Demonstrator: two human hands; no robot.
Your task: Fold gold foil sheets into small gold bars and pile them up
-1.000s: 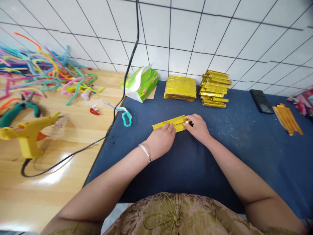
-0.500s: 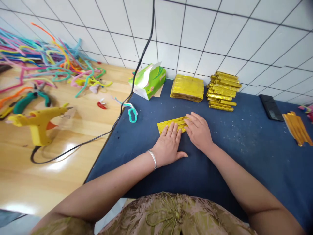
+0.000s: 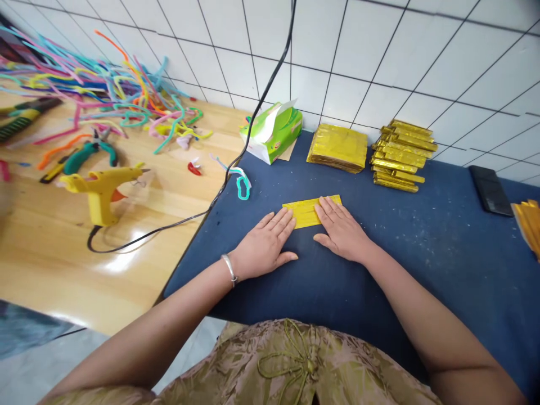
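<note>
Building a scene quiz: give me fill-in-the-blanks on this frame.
1. Both hands, left and right, press flat on a folded ____ foil strip.
2. The strip lies on a ____ cloth.
3. The glue gun is ____.
4. A bracelet is on the ____ wrist.

Missing: gold; blue; yellow; left

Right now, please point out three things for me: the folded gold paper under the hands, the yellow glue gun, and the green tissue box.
folded gold paper (image 3: 307, 211), head view, bare middle of the strip between the hands.
yellow glue gun (image 3: 103, 185), head view, on its body above the handle.
green tissue box (image 3: 282, 130), head view, on its green side.
</note>
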